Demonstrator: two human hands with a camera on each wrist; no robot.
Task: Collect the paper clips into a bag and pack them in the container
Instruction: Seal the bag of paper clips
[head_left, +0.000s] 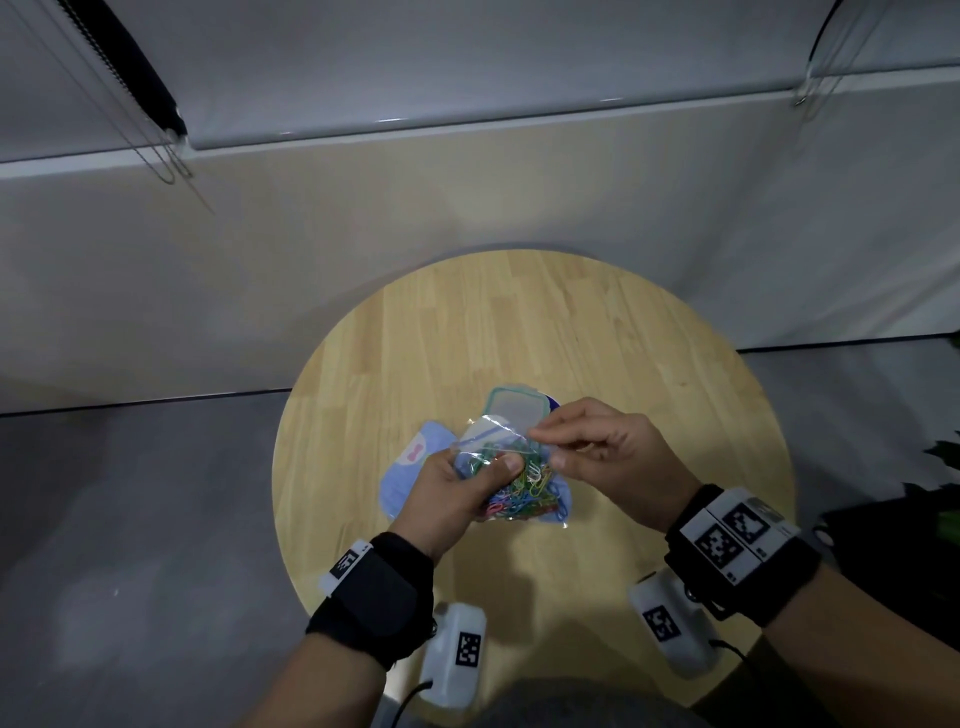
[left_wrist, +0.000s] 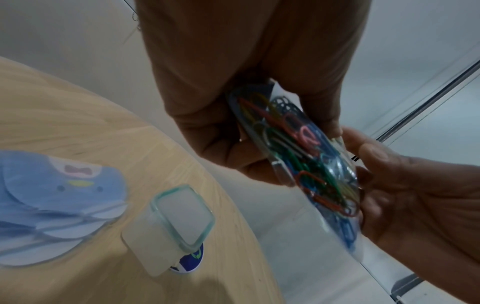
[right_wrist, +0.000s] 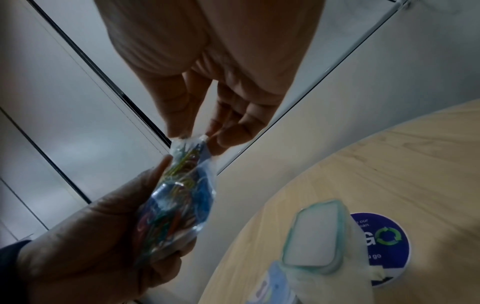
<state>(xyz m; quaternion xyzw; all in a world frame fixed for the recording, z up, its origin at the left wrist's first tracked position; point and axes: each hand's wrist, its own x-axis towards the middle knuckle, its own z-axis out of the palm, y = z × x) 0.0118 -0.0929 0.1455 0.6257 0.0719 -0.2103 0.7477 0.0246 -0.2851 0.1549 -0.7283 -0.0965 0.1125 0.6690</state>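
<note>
Clear bag (head_left: 511, 480) full of colored paper clips (head_left: 519, 493), held up over the round wooden table (head_left: 649, 364). Left hand (head_left: 457, 493) wrapped around its fat bottom to stop spills. Right hand (head_left: 597, 447) pinching the top edge, likely to seal it. Lidded container (head_left: 517, 410) waiting just behind, on the table.
</note>
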